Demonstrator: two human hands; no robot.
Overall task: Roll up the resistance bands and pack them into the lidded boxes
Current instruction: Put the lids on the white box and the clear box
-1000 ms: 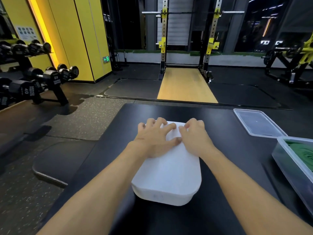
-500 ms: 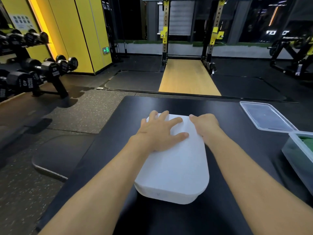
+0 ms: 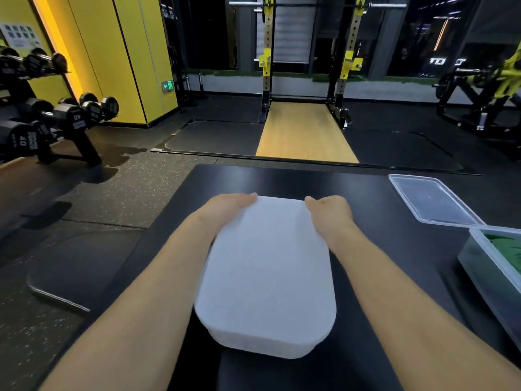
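A clear lid (image 3: 431, 198) lay flat at the far right of the black bench (image 3: 394, 238). Just nearer than it stood an open clear box (image 3: 479, 272) at the right edge, with a rolled green band (image 3: 507, 249) inside. Both were well apart from the white box (image 3: 267, 277), which sat in the middle of the bench with its long side running away from the person. Nothing lay between the white box and the other things.

Beyond the bench the dark floor held a wooden platform (image 3: 304, 134) under a yellow and black rack (image 3: 266, 66), and dumbbells (image 3: 70, 114) stood on a stand to the left.

Both forearms reached forward along the white box, one on each side. The left hand (image 3: 225, 210) clasped its far left corner, knuckles up and fingers bent down round the edge. The right hand (image 3: 329, 213) clasped the far right corner the same way, thumb tip resting at the top rim. Most of the fingers of both hands were hidden behind the box.
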